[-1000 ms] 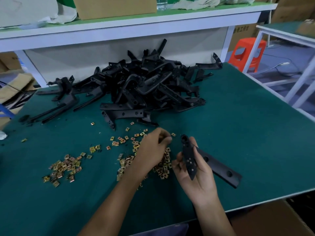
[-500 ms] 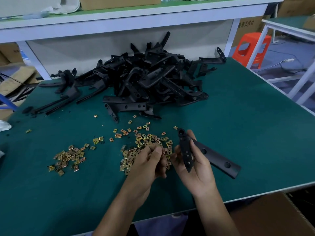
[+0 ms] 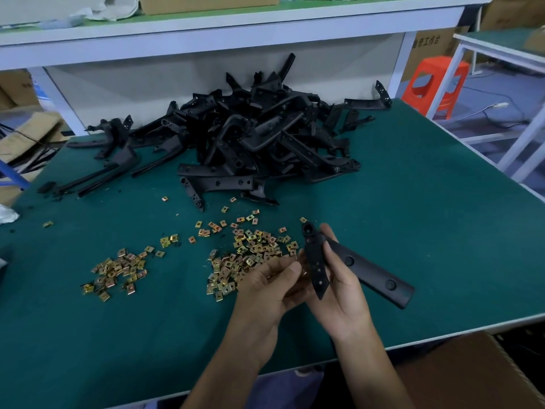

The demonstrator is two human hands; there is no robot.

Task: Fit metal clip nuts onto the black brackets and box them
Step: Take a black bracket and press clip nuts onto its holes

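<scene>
- Grips one black bracket [image 3: 354,262] in the right hand [image 3: 342,299], thumb laid over the bend and fingers curled behind.
- Holds it over the near part of the table [image 3: 427,202], short arm pointing up and away, long arm slanting down to the right past the hand.
- Hard to tell whether resting on the mat at the far tip or raised just above it.
- Two round holes along the long arm, several smaller ones down the short arm.
- Places the left hand [image 3: 265,290] just beside the short arm, knuckles up, fingertips [image 3: 287,265] bunched against the thumb at the bracket's left edge.
- Cannot tell whether pinching a clip nut or nothing: hidden behind the fingers.
- Just left of both hands, on the green mat: the main heap of clip nuts [image 3: 250,252], brass-coloured, loosely spread, partly covered by the left hand.
- Further left, well apart from the hands: a smaller heap [image 3: 118,270] of the same nuts, with strays scattered between and beyond.
- At the far side of the table, against the back panel: a tangled pile of brackets [image 3: 250,143], a few lying loose to its left.
- Below the table's near right corner: a brown cardboard box [image 3: 472,376], only partly in view.
- Beyond the right side, on the floor: an orange stool [image 3: 436,81].
- Above the back of the table: a white shelf [image 3: 206,28].
</scene>
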